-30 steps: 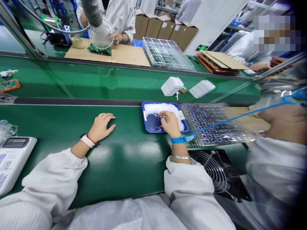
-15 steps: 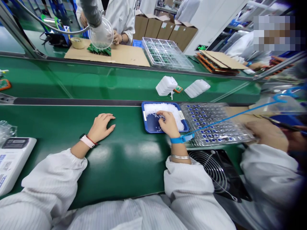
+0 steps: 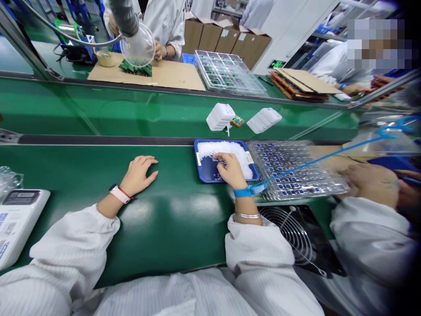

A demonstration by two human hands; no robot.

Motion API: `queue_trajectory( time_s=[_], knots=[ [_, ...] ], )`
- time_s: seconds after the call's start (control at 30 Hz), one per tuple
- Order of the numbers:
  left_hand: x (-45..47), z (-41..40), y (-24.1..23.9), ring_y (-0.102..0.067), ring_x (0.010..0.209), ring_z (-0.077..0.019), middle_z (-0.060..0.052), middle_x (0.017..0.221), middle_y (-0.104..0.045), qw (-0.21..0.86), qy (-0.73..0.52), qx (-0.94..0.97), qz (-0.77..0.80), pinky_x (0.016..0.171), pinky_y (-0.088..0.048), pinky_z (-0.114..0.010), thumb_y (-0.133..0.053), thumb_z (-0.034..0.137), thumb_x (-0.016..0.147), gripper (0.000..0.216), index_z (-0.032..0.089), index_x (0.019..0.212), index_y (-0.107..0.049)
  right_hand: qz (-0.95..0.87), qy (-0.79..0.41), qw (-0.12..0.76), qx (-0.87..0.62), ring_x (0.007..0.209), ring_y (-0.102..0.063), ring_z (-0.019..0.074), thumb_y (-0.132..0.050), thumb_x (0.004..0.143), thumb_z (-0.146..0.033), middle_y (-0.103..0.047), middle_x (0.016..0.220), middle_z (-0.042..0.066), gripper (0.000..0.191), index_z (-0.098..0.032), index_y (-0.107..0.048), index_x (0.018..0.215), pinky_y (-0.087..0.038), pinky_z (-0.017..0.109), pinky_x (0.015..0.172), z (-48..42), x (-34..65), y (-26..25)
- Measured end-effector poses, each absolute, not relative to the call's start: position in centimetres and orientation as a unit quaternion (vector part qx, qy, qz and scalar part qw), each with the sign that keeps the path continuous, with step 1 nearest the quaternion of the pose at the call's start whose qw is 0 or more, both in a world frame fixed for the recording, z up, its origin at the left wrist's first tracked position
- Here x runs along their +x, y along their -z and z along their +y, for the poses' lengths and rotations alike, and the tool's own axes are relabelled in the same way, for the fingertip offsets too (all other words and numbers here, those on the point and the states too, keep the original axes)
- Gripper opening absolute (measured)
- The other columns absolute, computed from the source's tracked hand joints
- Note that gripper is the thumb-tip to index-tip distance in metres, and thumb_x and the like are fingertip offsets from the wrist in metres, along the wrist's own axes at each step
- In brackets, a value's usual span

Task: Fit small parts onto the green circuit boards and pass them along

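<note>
From where I stand, the person's right hand [image 3: 232, 170] is the busy one: it sits over a blue plastic tray [image 3: 196, 162], its fingertips [image 3: 219, 158] down in a heap of small white pieces [image 3: 223, 149]. The grip looks drawn together, with thumb and fingers close at the edge of the heap, but the back of the hand hides the tips, so I cannot tell whether it pinches anything. The heap fills the far part of the tray and runs lengthwise along it, left to right across the desk, with a few stray bits on the bare blue floor nearer the person. The pieces therefore lie directly under and just ahead of the right grip, and that hand is much nearer to them than the other. The left hand [image 3: 140, 175] lies on the green belt [image 3: 177, 232] of the desk, well apart to the left of the tray, its grip loosely spread and holding nothing. A blue wrist strap [image 3: 250, 189] circles the right wrist, and its cord runs off to the right over a clear blister tray [image 3: 296, 169], which sits just beside the blue tray. At the far end of the blister tray rests a co-worker's hand [image 3: 371, 184].
</note>
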State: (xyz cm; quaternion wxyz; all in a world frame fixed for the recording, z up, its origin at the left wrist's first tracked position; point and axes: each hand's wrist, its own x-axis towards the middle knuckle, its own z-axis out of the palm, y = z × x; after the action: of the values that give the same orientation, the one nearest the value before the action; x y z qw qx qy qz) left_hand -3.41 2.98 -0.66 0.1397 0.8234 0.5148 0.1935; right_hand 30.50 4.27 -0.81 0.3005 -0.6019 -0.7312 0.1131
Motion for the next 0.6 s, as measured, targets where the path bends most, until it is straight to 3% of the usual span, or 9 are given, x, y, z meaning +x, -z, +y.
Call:
queue_trajectory(
  time_s=[0.6],
  knots=[
    [-3.42,2.98,0.71,-0.045,0.117,-0.027,-0.009,0.125,-0.054,0.127,-0.188,0.826,0.516,0.095,-0.037,-0.044,-0.047,0.038,0.086,0.033,0.021,0.112,-0.054,-0.745,-0.113,0.305,-0.582,0.1,-0.054,0.0263,-0.043,0.071,-0.008,-0.065,0.097,0.009,0.036,-0.017,-0.063,0.099,-0.045,0.044,0.093,4.2,30.03,0.78]
  ],
)
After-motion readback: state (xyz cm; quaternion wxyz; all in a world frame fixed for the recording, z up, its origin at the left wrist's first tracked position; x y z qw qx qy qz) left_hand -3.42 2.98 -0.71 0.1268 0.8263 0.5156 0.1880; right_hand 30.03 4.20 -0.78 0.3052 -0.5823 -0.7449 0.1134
